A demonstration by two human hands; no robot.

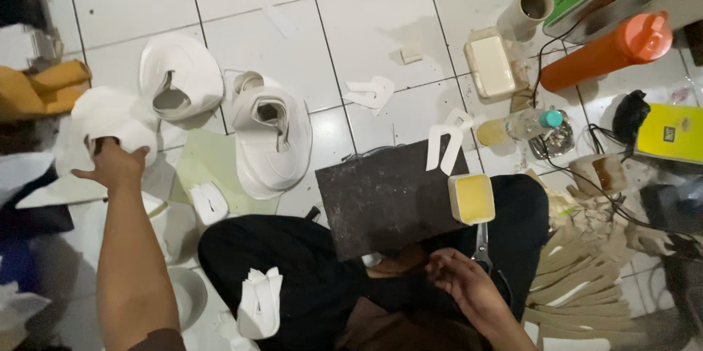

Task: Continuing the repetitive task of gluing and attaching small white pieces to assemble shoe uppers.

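My left hand [113, 164] reaches out to the left and grips the edge of a white sheet piece [102, 120] on the floor. Beside it stand two white shoe uppers, one [179, 76] near the hand and one [272, 135] further right. My right hand [461, 281] rests low over my lap in dark trousers, fingers loosely curled, right next to a pair of scissors [481, 245]; whether it holds anything I cannot tell. A dark square board [388, 197] lies across my knee with a small tub of yellow glue [472, 199] at its right corner.
White cut pieces [447, 147], [371, 92], [260, 303] lie scattered on the tiled floor. At the right are an orange bottle [608, 51], a clear bottle [523, 125], a white tub [491, 65], a cup [531, 7], cables and a stack of beige cut strips [578, 278]. Yellow cloth [44, 87] lies far left.
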